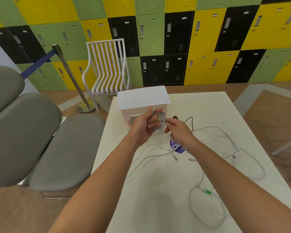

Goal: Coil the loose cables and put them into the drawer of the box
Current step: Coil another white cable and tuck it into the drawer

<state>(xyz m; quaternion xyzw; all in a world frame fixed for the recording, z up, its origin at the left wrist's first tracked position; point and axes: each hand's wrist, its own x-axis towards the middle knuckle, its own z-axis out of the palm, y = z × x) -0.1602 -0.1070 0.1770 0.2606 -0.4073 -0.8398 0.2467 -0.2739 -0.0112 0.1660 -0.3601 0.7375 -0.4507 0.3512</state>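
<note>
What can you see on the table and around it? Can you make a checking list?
Surface: white table, loose cables spread over it.
Job's things: white box at the far edge; drawer state hard to tell behind the hands. White coil partly wound.
Clutter: purple sticker; small white scrap.
Hands: left hand grips the coil; right hand pinches its strand.
Cables: grey cables uncoiled; one with a green plug; black cable beside the box.
Surroundings: white slatted chair, grey padded seats, barrier post, coloured lockers.
</note>
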